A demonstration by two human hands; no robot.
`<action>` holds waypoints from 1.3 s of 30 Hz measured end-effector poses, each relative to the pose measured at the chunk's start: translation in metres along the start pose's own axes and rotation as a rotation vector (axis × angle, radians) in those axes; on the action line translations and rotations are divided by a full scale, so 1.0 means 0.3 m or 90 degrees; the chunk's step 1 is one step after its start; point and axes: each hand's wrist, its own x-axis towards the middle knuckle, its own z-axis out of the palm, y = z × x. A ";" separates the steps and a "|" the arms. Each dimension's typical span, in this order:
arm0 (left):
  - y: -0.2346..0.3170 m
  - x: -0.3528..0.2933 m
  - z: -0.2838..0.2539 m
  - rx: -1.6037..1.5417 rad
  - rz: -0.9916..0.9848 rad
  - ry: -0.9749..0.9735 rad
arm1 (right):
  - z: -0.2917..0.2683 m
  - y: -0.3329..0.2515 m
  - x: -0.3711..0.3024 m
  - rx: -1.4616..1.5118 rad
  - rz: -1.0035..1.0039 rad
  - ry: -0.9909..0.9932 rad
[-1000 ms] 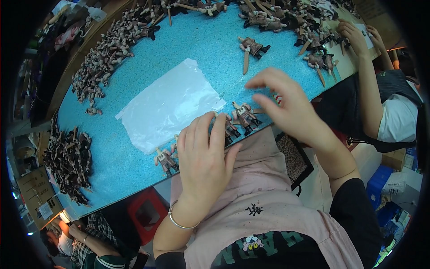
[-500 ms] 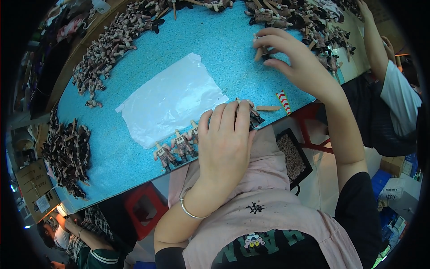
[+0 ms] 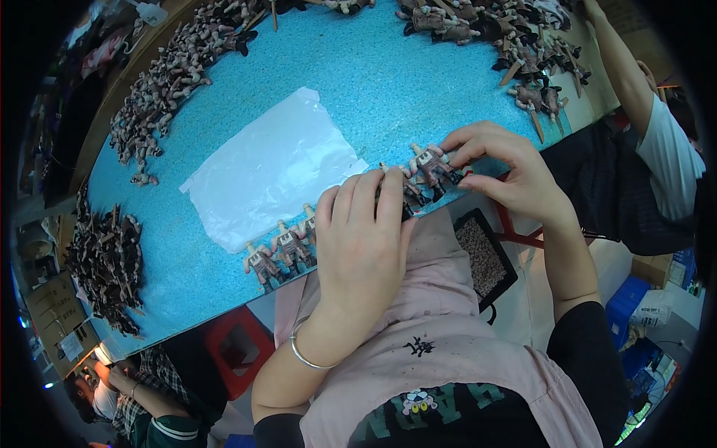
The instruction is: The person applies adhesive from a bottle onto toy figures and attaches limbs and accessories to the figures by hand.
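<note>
Several small headless-looking toy figures with pale arms and brown-grey clothing stand side by side in a row along the near table edge. My left hand [image 3: 360, 243], wearing a silver bangle, lies bent over the middle of that row and hides some of the toy figures [image 3: 291, 249]. At the row's right end, the fingers and thumb of my right hand [image 3: 515, 164] close on one more toy figure [image 3: 431, 166], beside those under my left hand. A crinkled white plastic sheet [image 3: 269, 168] lies just beyond the row.
Heaps of pale figure parts [image 3: 160, 93] curve along the far left side. A dark pile of parts [image 3: 108, 261] lies at the left, and more brown figures [image 3: 526, 60] at the far right. Below the table stand a red stool [image 3: 239, 347] and a black tray of pellets [image 3: 482, 257].
My right hand has come down and toward me from the far right, bringing a toy figure to the row's right end. My left hand stays over the row.
</note>
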 end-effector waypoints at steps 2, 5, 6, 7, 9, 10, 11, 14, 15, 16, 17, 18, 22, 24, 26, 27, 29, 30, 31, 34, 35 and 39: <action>0.001 -0.003 -0.002 -0.002 -0.003 -0.004 | -0.001 -0.014 0.007 -0.196 -0.081 0.034; 0.009 -0.009 -0.020 0.001 -0.013 -0.006 | 0.002 -0.031 0.014 -0.186 -0.060 0.035; 0.009 -0.013 -0.029 0.003 -0.015 -0.008 | 0.007 -0.041 0.024 -0.182 -0.069 0.028; 0.007 -0.022 -0.041 0.012 -0.027 -0.002 | 0.014 -0.055 0.037 -0.208 -0.090 0.035; -0.011 -0.048 -0.060 0.022 -0.003 0.004 | 0.047 -0.077 0.068 -0.222 -0.123 0.033; -0.034 -0.065 -0.063 0.046 -0.004 0.008 | 0.064 -0.094 0.085 -0.313 -0.160 0.012; -0.057 -0.082 -0.074 0.054 -0.015 0.013 | 0.081 -0.105 0.106 -0.404 -0.200 -0.008; -0.130 -0.125 -0.117 0.127 -0.020 0.006 | 0.146 -0.086 0.145 -0.438 -0.251 -0.059; -0.152 -0.133 -0.127 0.129 -0.026 0.015 | 0.164 -0.080 0.154 -0.460 -0.258 -0.087; -0.171 -0.142 -0.131 0.121 -0.016 0.000 | 0.185 -0.066 0.165 -0.464 -0.300 -0.067; -0.187 -0.151 -0.132 0.112 -0.004 -0.013 | 0.200 -0.068 0.175 -0.467 -0.311 -0.073; -0.198 -0.159 -0.131 0.135 0.019 -0.008 | 0.215 -0.078 0.181 -0.445 -0.310 -0.086; -0.226 -0.183 -0.155 0.124 0.010 -0.029 | 0.276 -0.108 0.204 -0.417 -0.317 -0.086; -0.258 -0.201 -0.178 0.122 0.014 -0.022 | 0.305 -0.121 0.221 -0.420 -0.309 -0.087; -0.290 -0.219 -0.208 0.126 0.023 -0.012 | 0.342 -0.136 0.241 -0.411 -0.319 -0.073; -0.302 -0.233 -0.220 0.127 0.022 -0.015 | 0.360 -0.143 0.248 -0.396 -0.319 -0.063; -0.332 -0.245 -0.242 0.141 0.022 0.001 | 0.382 -0.158 0.273 -0.408 -0.326 -0.062; -0.346 -0.251 -0.250 0.129 0.018 0.012 | 0.388 -0.160 0.284 -0.412 -0.318 -0.066; -0.357 -0.260 -0.262 0.116 0.012 0.021 | 0.392 -0.169 0.292 -0.415 -0.308 -0.070; -0.366 -0.262 -0.278 0.138 0.012 0.005 | 0.393 -0.191 0.302 -0.441 -0.299 -0.104; -0.363 -0.263 -0.278 0.145 0.011 -0.016 | 0.395 -0.197 0.301 -0.455 -0.283 -0.117; -0.364 -0.268 -0.299 0.114 0.015 -0.013 | 0.356 -0.255 0.323 -0.491 -0.260 -0.143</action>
